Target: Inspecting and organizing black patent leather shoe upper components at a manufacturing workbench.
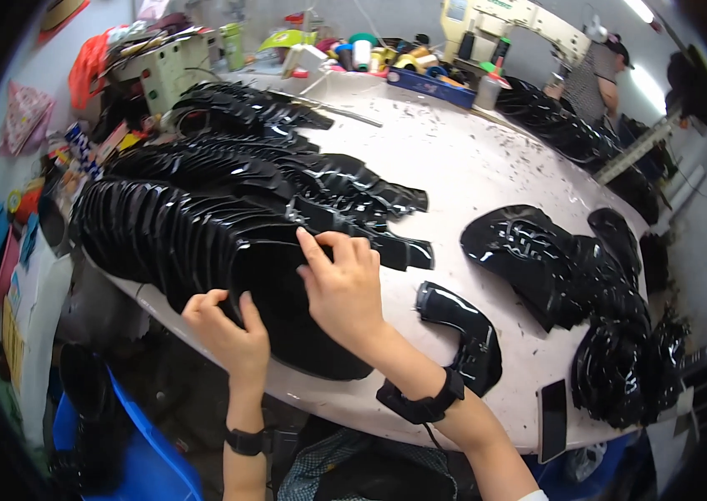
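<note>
A curved black piece of sheet material (287,313), its matte side facing me, stands at the near end of a long row of similar glossy black pieces (153,230). My left hand (232,334) is closed on its lower left edge, thumb on the matte face and fingers toward the row. Along the upper edge, my right hand (341,288) pinches the same piece between thumb and fingers. Just right of my right forearm lies a separate curved glossy black piece (466,334). Dark bands circle both my wrists.
More glossy black pieces (558,259) are heaped on the right of the pale table (420,150). A phone (552,422) lies by the near edge. Thread spools (362,54), a blue box (429,88) and sewing machines stand behind. Another person (595,79) works far right. A blue bin (136,442) is below left.
</note>
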`<state>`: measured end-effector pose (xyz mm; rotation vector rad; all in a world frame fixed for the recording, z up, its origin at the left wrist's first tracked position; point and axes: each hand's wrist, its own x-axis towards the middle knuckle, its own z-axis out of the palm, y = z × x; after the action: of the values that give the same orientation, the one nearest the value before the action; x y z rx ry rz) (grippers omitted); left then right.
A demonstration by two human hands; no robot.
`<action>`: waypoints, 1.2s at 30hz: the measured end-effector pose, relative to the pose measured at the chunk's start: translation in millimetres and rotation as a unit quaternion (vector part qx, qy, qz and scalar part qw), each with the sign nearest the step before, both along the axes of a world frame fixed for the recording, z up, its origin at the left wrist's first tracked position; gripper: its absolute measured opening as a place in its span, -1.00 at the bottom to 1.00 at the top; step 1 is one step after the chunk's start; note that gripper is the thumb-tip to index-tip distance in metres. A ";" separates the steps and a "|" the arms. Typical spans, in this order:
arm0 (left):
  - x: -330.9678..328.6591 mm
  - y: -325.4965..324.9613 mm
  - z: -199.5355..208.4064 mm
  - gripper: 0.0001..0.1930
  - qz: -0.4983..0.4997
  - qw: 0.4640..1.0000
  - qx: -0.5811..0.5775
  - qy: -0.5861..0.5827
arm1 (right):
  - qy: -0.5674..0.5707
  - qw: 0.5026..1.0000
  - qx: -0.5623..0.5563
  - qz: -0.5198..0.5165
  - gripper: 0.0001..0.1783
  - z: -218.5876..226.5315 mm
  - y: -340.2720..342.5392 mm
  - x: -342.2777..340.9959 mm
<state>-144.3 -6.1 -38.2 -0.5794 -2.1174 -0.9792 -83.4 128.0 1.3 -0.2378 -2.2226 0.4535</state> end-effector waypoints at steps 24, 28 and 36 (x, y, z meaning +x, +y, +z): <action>151.8 41.7 21.5 -0.74 -0.486 0.857 -0.165 0.034 | -0.034 0.997 -0.024 -0.063 -0.59 -53.0 25.9 295.2; 186.1 41.6 -5.9 -0.46 -0.617 0.750 -0.237 -0.016 | 0.048 0.947 0.037 -0.315 -0.86 -18.9 69.1 333.5; 207.4 56.2 -25.2 -0.38 -0.631 0.726 -0.270 -0.055 | -0.207 0.778 -0.125 -0.579 -0.76 -14.6 131.8 436.0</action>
<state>63.1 50.2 -63.5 -2.5157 -1.9142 -0.9757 352.6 259.9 -13.3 -1.8570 -1.9174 -0.0266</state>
